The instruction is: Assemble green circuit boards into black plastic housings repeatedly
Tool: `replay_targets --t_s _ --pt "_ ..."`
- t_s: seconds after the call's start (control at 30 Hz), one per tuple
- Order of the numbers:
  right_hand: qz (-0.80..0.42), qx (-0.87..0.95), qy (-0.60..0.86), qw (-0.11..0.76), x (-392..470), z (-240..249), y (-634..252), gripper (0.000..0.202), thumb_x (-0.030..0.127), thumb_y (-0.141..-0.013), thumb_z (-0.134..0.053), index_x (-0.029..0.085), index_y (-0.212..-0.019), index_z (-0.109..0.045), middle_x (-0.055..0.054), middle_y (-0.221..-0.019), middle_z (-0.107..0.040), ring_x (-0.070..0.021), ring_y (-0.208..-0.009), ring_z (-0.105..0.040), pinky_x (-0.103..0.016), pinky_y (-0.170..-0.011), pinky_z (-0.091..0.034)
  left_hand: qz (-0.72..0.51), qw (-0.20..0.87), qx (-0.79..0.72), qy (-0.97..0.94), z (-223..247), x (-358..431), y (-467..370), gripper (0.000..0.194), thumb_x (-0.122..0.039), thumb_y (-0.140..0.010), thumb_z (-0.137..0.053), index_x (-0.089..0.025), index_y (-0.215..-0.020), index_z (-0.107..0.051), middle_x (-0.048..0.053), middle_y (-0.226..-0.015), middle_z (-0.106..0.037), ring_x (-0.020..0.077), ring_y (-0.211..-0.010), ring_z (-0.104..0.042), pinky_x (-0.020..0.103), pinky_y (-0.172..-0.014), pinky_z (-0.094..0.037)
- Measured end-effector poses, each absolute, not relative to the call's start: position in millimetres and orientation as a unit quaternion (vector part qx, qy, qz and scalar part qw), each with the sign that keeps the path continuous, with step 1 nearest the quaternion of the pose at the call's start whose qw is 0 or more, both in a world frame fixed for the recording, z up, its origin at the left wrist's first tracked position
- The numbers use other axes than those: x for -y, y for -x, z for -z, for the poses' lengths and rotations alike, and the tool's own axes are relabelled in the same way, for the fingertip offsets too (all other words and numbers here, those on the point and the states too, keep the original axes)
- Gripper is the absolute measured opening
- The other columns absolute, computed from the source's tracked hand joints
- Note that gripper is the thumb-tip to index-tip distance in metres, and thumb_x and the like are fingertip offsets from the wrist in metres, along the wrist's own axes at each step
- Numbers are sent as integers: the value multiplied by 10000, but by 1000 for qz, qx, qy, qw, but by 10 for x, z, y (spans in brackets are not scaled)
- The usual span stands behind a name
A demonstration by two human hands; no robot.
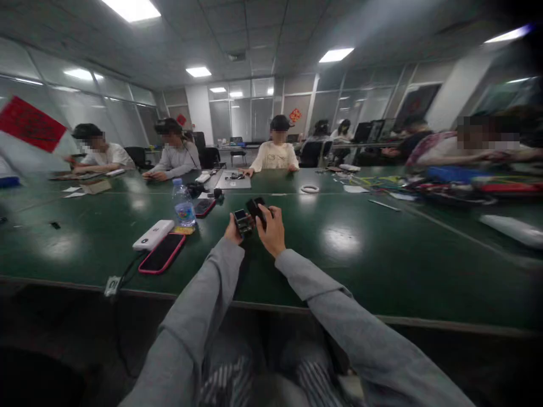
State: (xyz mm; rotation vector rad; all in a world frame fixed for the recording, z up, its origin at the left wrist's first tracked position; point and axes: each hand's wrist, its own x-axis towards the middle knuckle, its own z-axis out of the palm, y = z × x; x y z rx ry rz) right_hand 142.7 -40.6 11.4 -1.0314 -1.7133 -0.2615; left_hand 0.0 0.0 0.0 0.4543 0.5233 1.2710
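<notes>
My left hand (233, 230) grips a small dark device (242, 221) with a square screen and exposed parts on its side. Just to the right, my right hand (272, 229) holds a flat black piece (255, 208) between thumb and fingers, tilted close beside the device. Both hands are above the green table (297, 271), near its front edge. Whether the black piece touches the device cannot be made out.
Left of my hands are a water bottle (184, 206), a white power bank (153, 234) with a cable and a pink-edged phone (162, 254). A white ring (309, 189) lies ahead. Cables (382, 183) are heaped at right. Several people sit around.
</notes>
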Motion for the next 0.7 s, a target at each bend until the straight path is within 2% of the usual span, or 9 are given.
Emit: replay_targets --t_s 0.27,0.5,0.7 --pt "99 733 517 432 296 63 -1433 416 208 -862 -483 186 -1277 -458 -137 -1127 -378 -265 -1041 -424 -413 -887 -426 -580 747 -255 -199 110 -105 11 587 -579 -887 -261 -113 -970 -608 122 -834 -689 224 -849 -663 373 -784 -517" --pt "65 764 488 417 192 224 -1473 672 155 -754 -588 134 -1370 -320 -156 -1187 -325 -282 -1134 -378 -419 -967 -405 -586 735 -276 -201 115 -106 14 632 -589 -886 -234 -103 -1012 -618 131 -863 -691 207 -834 -663 331 -744 -521" --pt "68 781 454 423 226 171 -1453 672 168 -792 -567 142 -1403 -290 -158 -1227 -307 -282 -1168 -359 -432 -1005 -387 -593 725 -298 -185 99 -110 6 602 -575 -890 -267 -107 -988 -632 120 -812 -685 194 -787 -666 302 -722 -516"
